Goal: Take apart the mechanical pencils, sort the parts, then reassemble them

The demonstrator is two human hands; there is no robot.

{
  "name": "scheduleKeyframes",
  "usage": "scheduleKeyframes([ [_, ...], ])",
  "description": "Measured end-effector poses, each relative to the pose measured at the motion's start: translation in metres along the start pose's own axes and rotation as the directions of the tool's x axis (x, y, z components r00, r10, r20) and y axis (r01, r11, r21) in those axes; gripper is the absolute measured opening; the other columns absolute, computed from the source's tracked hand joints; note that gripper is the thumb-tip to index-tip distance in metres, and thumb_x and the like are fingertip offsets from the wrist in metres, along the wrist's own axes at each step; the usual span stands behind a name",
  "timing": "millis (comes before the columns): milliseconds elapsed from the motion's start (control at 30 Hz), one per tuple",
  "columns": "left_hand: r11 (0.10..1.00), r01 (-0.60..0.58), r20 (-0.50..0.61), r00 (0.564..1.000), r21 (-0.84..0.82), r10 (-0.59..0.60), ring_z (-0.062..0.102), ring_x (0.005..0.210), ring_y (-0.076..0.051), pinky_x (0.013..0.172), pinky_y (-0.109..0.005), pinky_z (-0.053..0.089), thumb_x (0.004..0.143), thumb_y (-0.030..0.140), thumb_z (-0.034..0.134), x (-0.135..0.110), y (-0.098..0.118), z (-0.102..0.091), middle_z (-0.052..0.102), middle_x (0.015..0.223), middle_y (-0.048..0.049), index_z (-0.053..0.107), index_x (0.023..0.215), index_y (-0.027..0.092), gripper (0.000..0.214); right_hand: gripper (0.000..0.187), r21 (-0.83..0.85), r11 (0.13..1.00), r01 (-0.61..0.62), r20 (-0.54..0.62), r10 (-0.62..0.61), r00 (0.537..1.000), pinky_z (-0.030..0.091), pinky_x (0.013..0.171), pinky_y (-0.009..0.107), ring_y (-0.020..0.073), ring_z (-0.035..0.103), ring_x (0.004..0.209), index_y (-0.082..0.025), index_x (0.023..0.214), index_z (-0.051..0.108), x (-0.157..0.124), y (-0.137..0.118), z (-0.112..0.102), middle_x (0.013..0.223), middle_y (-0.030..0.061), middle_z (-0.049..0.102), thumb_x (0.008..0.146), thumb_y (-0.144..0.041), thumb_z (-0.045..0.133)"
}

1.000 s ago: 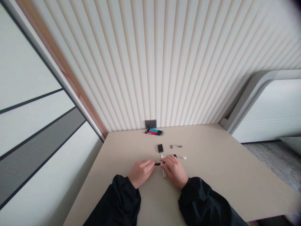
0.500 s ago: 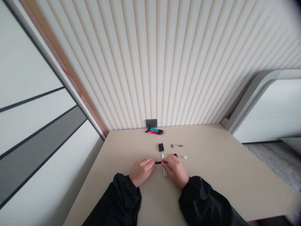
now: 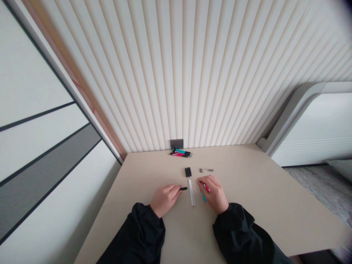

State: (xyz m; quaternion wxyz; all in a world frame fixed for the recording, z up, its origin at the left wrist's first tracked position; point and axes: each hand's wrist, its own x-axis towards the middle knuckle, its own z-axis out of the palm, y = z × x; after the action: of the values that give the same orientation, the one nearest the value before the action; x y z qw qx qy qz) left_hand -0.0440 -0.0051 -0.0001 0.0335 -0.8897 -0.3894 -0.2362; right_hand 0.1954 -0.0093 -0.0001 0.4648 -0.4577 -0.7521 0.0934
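Note:
My left hand (image 3: pixel 165 198) is closed in a pinch on a short black pen part (image 3: pixel 183 189), which points right from the fingertips. My right hand (image 3: pixel 213 192) is curled down at the table, its fingers around a pink pen barrel (image 3: pixel 206 187); whether the barrel is lifted cannot be told. A teal pen barrel (image 3: pixel 204 197) shows below those fingers. Between my hands lie thin white refills (image 3: pixel 191 193), side by side. Beyond them are several black pen grips (image 3: pixel 188 172) in a row.
Small metal pen tips (image 3: pixel 201 170) and small springs or metal pieces (image 3: pixel 211 170) lie behind my right hand. Pink and teal assembled pens (image 3: pixel 180 153) are piled at the table's (image 3: pixel 242 223) back edge, by a dark wall socket (image 3: pixel 176 144). A padded ribbed wall rises behind.
My right hand has left the black pen part and moved right, onto the coloured barrels. The white refills are uncovered. My left hand keeps the black part, now slightly tilted.

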Motion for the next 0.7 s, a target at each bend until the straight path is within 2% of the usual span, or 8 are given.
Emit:
scheduleKeyframes([
  [67, 1.000, 0.004, 0.009, 1.000, -0.008, -0.004, 0.064, 0.066, -0.014, 0.059, -0.024, 0.049, 0.097, 0.029, 0.046, 0.000, 0.000, -0.001, 0.065, 0.077, -0.0023, 0.065, 0.104, 0.019, 0.022, 0.016, -0.031, 0.996, -0.083, -0.108, 0.079, 0.991, 0.049, 0.078, 0.034, 0.0198, 0.061, 0.083, -0.021, 0.098, 0.065, 0.006, 0.018, -0.014, 0.090, 0.0067, 0.067, 0.093, -0.025, 0.050],
  [167, 1.000, 0.005, 0.024, 1.000, -0.019, -0.004, 0.065, 0.071, -0.015, 0.062, -0.024, 0.049, 0.097, 0.030, 0.046, 0.000, -0.001, -0.001, 0.066, 0.080, -0.0022, 0.064, 0.106, 0.020, 0.022, 0.019, -0.142, 0.973, -0.180, -0.172, 0.155, 0.973, 0.049, 0.077, 0.033, 0.0194, 0.062, 0.081, -0.021, 0.098, 0.065, 0.010, 0.056, -0.035, 0.088, 0.0055, 0.067, 0.092, -0.029, 0.049],
  [333, 1.000, -0.005, 0.038, 0.999, -0.019, 0.006, 0.065, 0.070, -0.015, 0.062, -0.025, 0.049, 0.097, 0.028, 0.046, -0.001, -0.002, -0.001, 0.066, 0.080, -0.0022, 0.063, 0.107, 0.019, 0.021, 0.022, -0.340, 0.918, -0.205, -0.011, 0.214, 0.977, 0.048, 0.081, 0.035, 0.0213, 0.062, 0.087, -0.021, 0.098, 0.066, 0.003, 0.111, -0.054, 0.092, 0.0066, 0.068, 0.091, -0.026, 0.045],
  [467, 1.000, -0.008, 0.023, 1.000, -0.022, 0.008, 0.064, 0.069, -0.015, 0.060, -0.025, 0.048, 0.098, 0.029, 0.045, 0.000, -0.002, 0.000, 0.066, 0.078, -0.0025, 0.063, 0.107, 0.019, 0.023, 0.022, -0.399, 0.907, -0.134, 0.109, 0.193, 0.975, 0.047, 0.083, 0.035, 0.0216, 0.061, 0.089, -0.022, 0.098, 0.066, 0.000, 0.122, -0.051, 0.093, 0.0060, 0.068, 0.088, -0.022, 0.046],
  [700, 1.000, 0.007, 0.038, 0.999, -0.025, -0.006, 0.065, 0.071, -0.016, 0.062, -0.025, 0.049, 0.097, 0.029, 0.047, 0.001, 0.000, 0.000, 0.067, 0.081, -0.0025, 0.063, 0.106, 0.019, 0.021, 0.024, -0.413, 0.909, -0.049, 0.190, 0.139, 0.972, 0.046, 0.087, 0.034, 0.0207, 0.060, 0.095, -0.023, 0.101, 0.065, 0.006, 0.117, -0.041, 0.099, 0.0060, 0.068, 0.090, -0.019, 0.044],
])
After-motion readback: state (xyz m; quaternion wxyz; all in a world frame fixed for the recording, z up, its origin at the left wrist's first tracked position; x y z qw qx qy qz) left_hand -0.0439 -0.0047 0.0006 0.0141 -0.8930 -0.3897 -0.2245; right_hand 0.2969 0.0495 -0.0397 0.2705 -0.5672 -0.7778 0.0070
